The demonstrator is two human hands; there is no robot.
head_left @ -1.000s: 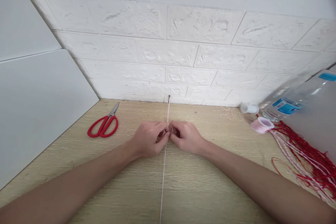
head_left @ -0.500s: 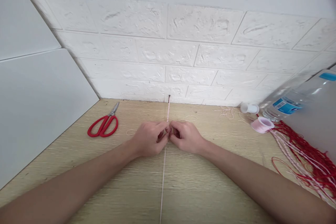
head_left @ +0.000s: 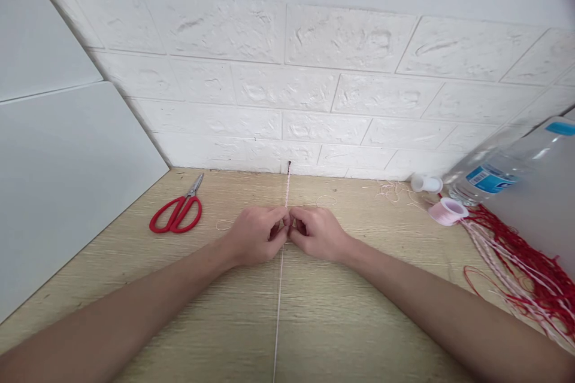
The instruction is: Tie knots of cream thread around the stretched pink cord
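Observation:
A thin pink-and-white braided cord (head_left: 288, 188) runs from a dark fixing point (head_left: 290, 163) at the foot of the wall down to my fingers. Below them a single pale string (head_left: 278, 317) stretches straight toward me and out of the bottom of the view. My left hand (head_left: 260, 233) pinches at the cord with thumb and forefinger. Meeting it fingertip to fingertip, my right hand (head_left: 317, 232) pinches at the same spot. The fingers hide the exact strands between them. A loose loop of thin thread (head_left: 326, 200) lies just beyond my right hand.
Red-handled scissors (head_left: 177, 212) lie on the wooden table (head_left: 215, 323) to the left. At the right are a white spool (head_left: 426, 184), a pink thread spool (head_left: 448, 211), a clear bottle (head_left: 494, 179) and a heap of red cords (head_left: 534, 275). White brick-patterned wall (head_left: 309, 96) stands behind.
Both hands keep the same pinch at the cord, with hardly any movement. The whole view has shifted very slightly.

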